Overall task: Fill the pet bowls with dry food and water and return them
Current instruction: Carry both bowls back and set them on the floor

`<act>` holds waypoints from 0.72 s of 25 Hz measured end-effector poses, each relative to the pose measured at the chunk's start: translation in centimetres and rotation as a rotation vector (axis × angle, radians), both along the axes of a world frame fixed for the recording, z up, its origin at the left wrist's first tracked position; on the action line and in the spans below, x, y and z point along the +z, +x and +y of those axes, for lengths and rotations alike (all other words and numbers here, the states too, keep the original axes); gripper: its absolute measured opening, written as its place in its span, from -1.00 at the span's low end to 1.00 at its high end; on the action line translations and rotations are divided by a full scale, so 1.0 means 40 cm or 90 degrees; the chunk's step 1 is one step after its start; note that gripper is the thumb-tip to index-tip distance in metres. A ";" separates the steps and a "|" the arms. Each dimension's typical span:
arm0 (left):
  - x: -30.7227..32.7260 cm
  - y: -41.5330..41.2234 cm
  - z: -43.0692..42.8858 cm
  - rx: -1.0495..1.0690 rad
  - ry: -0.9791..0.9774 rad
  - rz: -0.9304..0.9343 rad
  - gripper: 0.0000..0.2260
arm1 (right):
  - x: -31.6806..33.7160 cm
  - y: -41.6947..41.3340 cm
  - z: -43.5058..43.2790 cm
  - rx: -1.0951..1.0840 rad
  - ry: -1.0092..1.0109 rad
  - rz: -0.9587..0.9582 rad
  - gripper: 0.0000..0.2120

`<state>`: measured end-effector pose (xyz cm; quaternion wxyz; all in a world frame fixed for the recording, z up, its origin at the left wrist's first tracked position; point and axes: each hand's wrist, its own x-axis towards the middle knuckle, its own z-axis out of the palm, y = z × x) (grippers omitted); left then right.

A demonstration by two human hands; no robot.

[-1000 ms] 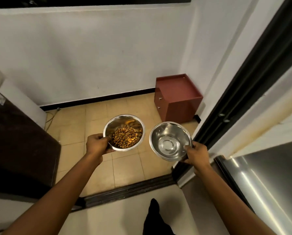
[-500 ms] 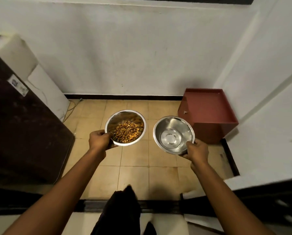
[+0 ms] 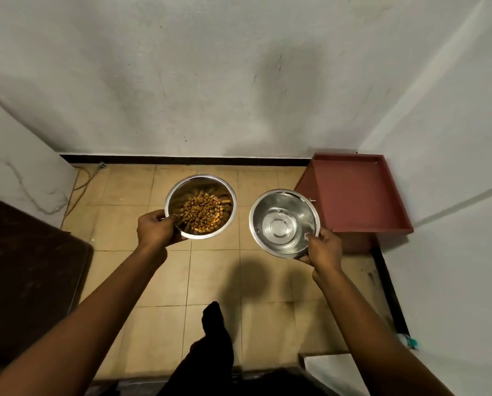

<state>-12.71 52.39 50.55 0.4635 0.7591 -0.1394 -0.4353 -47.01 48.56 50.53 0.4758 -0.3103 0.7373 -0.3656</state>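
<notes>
Two round, shiny steel pet bowls are held over the tan tiled floor (image 3: 119, 224): the kibble-filled bowl (image 3: 200, 207) pinched at its eight o'clock rim by the left hand (image 3: 156, 231), the water bowl (image 3: 284, 223) at its four o'clock rim by the right hand (image 3: 323, 250). Rigid and slick, probably; the water will likely slosh, so keep it level.

Both bowls (image 3: 200, 207) apparently farther into the alcove, red cabinet (image 3: 353, 192) nearer.

Both arms are extended forward and down, bare to the elbow, forearms roughly parallel. Left hand (image 3: 156, 230) is closed, thumb on top, fingers (image 3: 179, 237) curled underneath what it carries. Right hand (image 3: 323, 247) is likewise closed, thumb uppermost, wrist bent slightly inward. A dark-clad leg (image 3: 210, 338) stands between the arms.
</notes>
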 end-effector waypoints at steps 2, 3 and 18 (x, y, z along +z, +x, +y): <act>-0.025 0.029 -0.110 -0.010 0.016 0.007 -0.84 | -0.023 0.033 -0.111 0.001 0.013 0.006 -0.84; -0.039 0.043 -0.161 -0.004 0.023 0.010 -0.83 | -0.025 0.048 -0.162 -0.003 0.018 0.000 -0.84; -0.425 0.115 -0.795 0.094 0.104 0.035 -0.76 | -0.429 0.173 -0.922 0.128 0.074 0.055 -0.80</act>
